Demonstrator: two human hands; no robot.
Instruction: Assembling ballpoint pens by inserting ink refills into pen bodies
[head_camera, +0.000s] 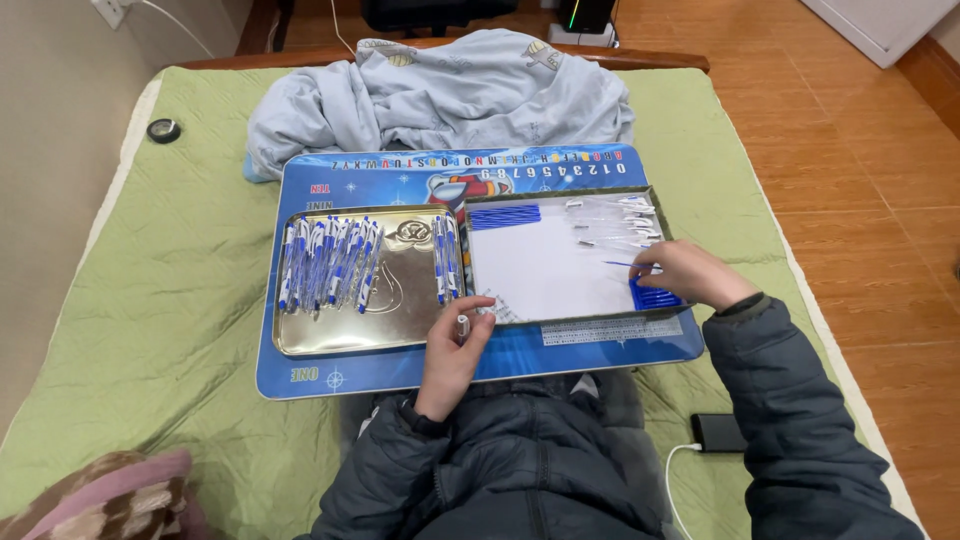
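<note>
I see the left hand closed on a pen barrel, upright for loading; right hand pinches a blue refill — probably — over the parts tray.

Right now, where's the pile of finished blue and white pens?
In the head view, the blue and white pens lie in the metal tray on the left, beside the white-lined tray and ahead of the left hand.

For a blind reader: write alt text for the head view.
A seated person's left hand holds a pen barrel while the right hand picks a blue refill from a white tray. A metal tray of pens sits beside it.
</note>
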